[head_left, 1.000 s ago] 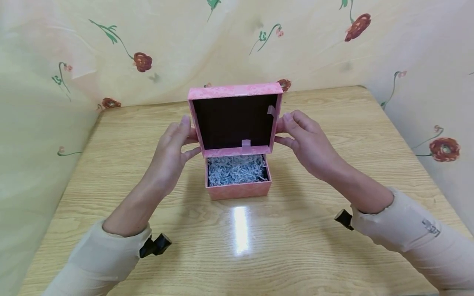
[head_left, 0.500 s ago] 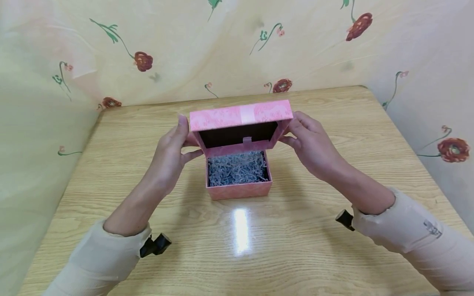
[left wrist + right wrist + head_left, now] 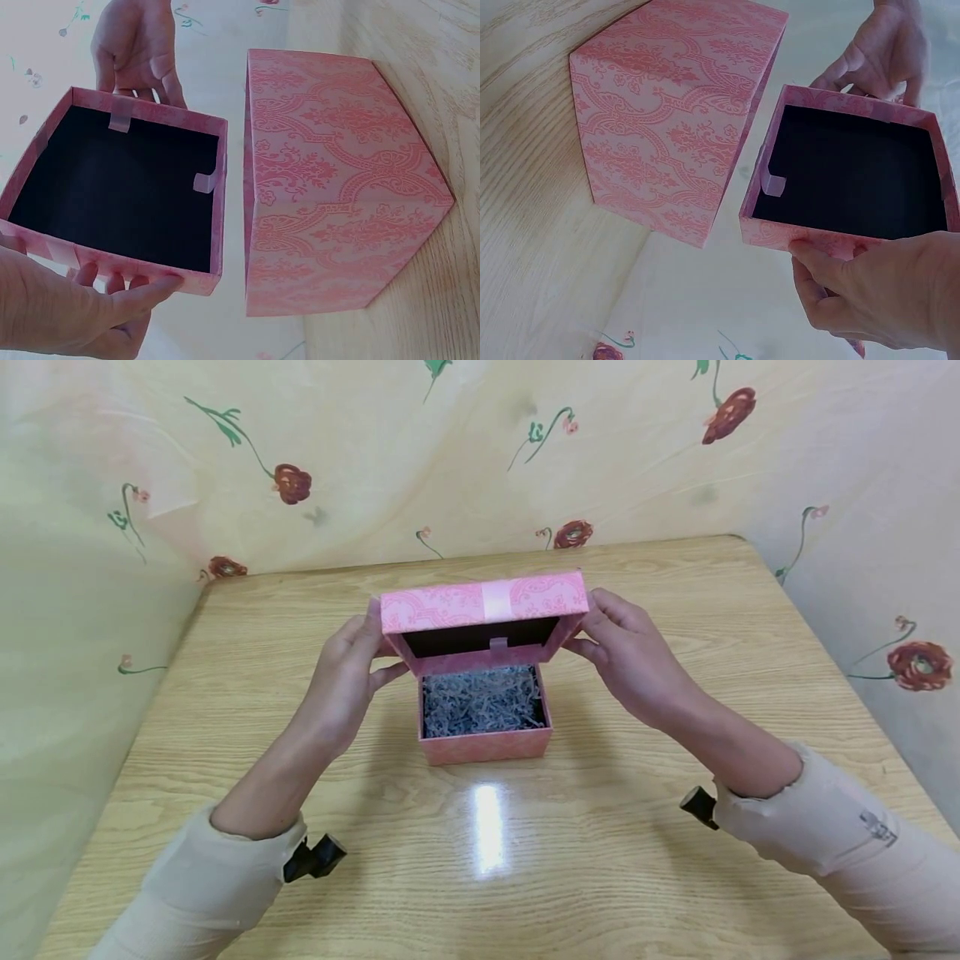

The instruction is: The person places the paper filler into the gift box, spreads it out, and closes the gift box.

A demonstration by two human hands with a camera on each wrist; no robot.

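Note:
A pink patterned box lid [image 3: 431, 610] with a dark lining tilts above the back of a pink box [image 3: 486, 747] on the table. Pale blue shredded paper [image 3: 483, 702] fills the box. My left hand [image 3: 341, 681] grips the lid's left side, and my right hand [image 3: 633, 664] grips its right side. In the left wrist view the lid [image 3: 112, 187] shows its black inside and ribbon ends, apart from the box [image 3: 337, 180]. The right wrist view has the right hand [image 3: 877, 292] with its thumb along the lid's rim.
Pale wood-grain table [image 3: 600, 860] lies under the box, with a bright light reflection [image 3: 489, 831] in front. A floral curtain [image 3: 337, 460] stands behind and at both sides. Black wrist cameras [image 3: 315, 858] sit on the sleeves.
The lid has tilted forward and down, from facing me with its dark inside to showing its front edge with a white ribbon. Both hands keep their hold; the box has stayed put.

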